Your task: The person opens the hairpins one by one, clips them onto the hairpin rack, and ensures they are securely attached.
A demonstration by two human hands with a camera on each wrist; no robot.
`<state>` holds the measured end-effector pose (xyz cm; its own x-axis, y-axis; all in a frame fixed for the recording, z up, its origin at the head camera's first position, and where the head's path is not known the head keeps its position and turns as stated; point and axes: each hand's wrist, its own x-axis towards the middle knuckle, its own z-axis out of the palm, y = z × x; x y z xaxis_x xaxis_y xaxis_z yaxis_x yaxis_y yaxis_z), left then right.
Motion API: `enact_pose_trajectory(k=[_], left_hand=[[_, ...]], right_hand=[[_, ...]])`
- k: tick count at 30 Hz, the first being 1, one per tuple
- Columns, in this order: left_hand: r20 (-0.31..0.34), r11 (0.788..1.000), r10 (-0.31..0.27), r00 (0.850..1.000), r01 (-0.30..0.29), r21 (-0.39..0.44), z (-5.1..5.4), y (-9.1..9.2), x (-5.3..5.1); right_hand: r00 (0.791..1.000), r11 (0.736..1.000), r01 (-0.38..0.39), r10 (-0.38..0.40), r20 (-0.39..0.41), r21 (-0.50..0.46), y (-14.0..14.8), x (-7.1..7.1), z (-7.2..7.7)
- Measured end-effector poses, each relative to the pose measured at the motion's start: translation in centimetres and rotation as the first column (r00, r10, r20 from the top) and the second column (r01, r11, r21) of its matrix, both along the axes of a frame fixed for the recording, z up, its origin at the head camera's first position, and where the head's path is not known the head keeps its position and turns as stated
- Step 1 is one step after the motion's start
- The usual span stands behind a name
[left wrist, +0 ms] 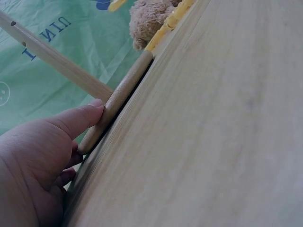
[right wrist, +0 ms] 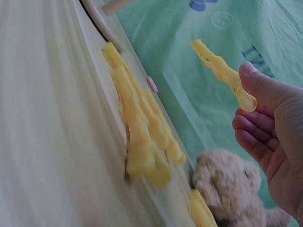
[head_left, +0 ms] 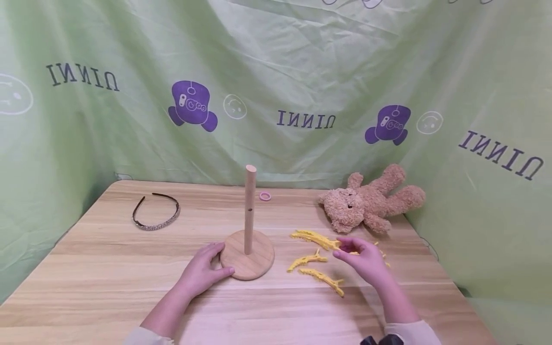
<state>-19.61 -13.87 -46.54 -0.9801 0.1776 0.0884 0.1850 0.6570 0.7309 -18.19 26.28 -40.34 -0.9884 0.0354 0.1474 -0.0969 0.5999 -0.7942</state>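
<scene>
A wooden stand has a round base (head_left: 260, 261) and an upright post (head_left: 249, 211) with holes in it. My left hand (head_left: 201, 270) grips the left edge of this base; in the left wrist view its thumb (left wrist: 80, 118) presses on the top edge while the other fingers lie at the side. Off to the right, my right hand (head_left: 365, 261) pinches one end of a yellow hair clip (right wrist: 218, 68) between thumb and fingers, above the table. More yellow hair clips (head_left: 321, 277) lie between the stand and that hand. Some are partly hidden behind the right hand.
A light-brown teddy bear (head_left: 373, 203) lies on its side at the back right. A dark headband (head_left: 157, 226) with a sparkly band is at the back left, and a small pink ring (head_left: 265, 196) lies behind the post. Green printed cloth (head_left: 267, 143) hangs around the wooden table (head_left: 108, 273).
</scene>
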Motion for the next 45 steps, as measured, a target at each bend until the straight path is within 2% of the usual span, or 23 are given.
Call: enact_pose_trajectory(k=[6, 14, 19, 23, 29, 45], left_hand=[[0.003, 1.000, -0.002, 1.000, 0.002, 0.001, 0.1, 0.2, -0.1], [-0.003, 1.000, -0.006, 1.000, 0.006, 0.003, 0.3, 0.5, -0.3], [-0.011, 1.000, -0.011, 1.000, 0.011, 0.005, 0.3, 0.6, -0.4], [-0.009, 1.000, -0.010, 1.000, 0.010, 0.005, 0.3, 0.6, -0.4], [-0.008, 1.000, -0.008, 1.000, 0.008, 0.010, 0.1, 0.6, -0.3], [-0.018, 1.000, 0.004, 1.000, -0.004, 0.000, -0.1, 0.1, -0.2]], right_hand=[[0.996, 0.998, -0.066, 0.067, -0.066, 0.012, -3.6, -1.8, 0.4], [0.976, 0.984, -0.176, 0.174, -0.134, -0.003, -7.9, -3.5, 0.2], [0.969, 0.976, -0.213, 0.205, -0.137, -0.043, -10.2, -4.5, -0.5], [0.967, 0.968, -0.242, 0.235, -0.103, -0.065, -11.6, -5.1, -0.6], [0.954, 0.953, -0.297, 0.293, -0.072, -0.065, -12.8, -5.7, -0.8], [0.933, 0.931, -0.361, 0.360, -0.020, -0.062, -13.2, -5.8, -1.1]])
